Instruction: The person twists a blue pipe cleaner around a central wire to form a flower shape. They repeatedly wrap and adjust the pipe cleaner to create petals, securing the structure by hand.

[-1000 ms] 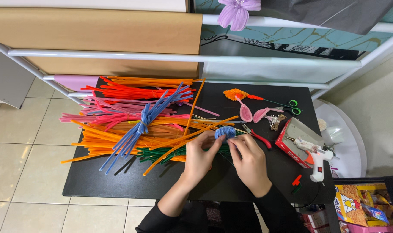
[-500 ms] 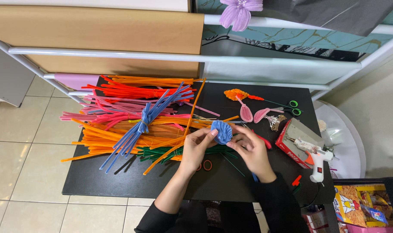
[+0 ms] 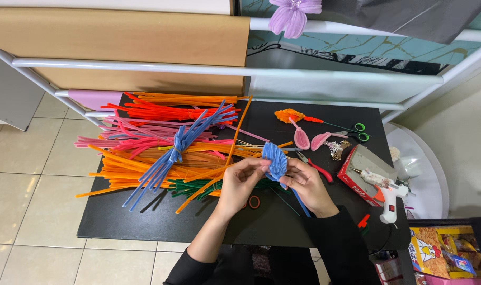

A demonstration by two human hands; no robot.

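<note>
Blue petal (image 3: 275, 160) between both hands

Black sleeves: left pushed above forearm, right reaching wrist

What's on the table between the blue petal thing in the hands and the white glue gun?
In the head view, red-handled pliers lie between the blue petal and the glue gun, then a red box under it.
</note>
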